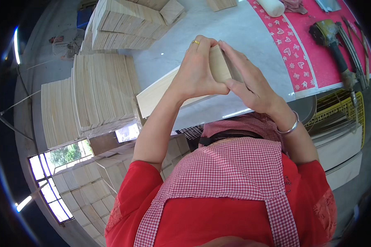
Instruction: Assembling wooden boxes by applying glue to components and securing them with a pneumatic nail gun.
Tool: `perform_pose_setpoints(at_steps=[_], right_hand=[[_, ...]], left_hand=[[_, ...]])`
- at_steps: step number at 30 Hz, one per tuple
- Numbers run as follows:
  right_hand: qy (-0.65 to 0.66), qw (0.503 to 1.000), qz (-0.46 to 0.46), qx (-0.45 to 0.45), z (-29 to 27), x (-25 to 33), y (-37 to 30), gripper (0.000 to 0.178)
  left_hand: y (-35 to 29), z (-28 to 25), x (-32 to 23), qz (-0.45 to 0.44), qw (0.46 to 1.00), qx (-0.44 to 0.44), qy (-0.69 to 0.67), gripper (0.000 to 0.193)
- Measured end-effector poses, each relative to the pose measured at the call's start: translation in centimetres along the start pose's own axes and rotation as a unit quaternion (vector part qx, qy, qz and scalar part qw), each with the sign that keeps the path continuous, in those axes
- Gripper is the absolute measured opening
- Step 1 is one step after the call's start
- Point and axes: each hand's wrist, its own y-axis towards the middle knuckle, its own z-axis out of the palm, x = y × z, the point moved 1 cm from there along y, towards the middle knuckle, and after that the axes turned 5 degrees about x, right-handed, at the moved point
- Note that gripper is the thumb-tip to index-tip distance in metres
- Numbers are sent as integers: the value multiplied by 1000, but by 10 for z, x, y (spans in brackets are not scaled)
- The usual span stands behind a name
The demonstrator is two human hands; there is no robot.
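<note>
Above the table, in front of my chest, is a long, box-like pale wooden piece (pixel 154 92). Its near-left end sticks out past my left wrist, and its other end shows between my hands. My left hand (pixel 197 68), with a ring on one finger, is wrapped over it with the thumb along the near side. Pressed along the right end is my right hand (pixel 253 80), fingers extended up the side and thumb bent in at the near corner. My palms hide much of the piece, so I cannot tell whether it is one part or several boards together.
Stacks of thin wooden boards (pixel 99 88) stand at the table's left, with more bundles (pixel 130 24) behind. On the pink cloth (pixel 321 70) at right lie a power tool (pixel 332 41) and a white roll (pixel 272 7). A yellow crate (pixel 338 105) stands lower right.
</note>
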Motion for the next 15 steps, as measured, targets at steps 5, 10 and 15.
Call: perform_pose_setpoints(at_steps=[5,10,15], right_hand=[[-15,1000,-16,-5,-7,22,-21,69],[9,999,31,22,-11,40,-46,69],[10,998,47,34,-18,49,-53,67]], left_hand=[[0,4,-1,9,1000,-27,3,82],[2,6,-1,14,999,-32,3,81],[6,3,-4,16,999,-37,-2,80]])
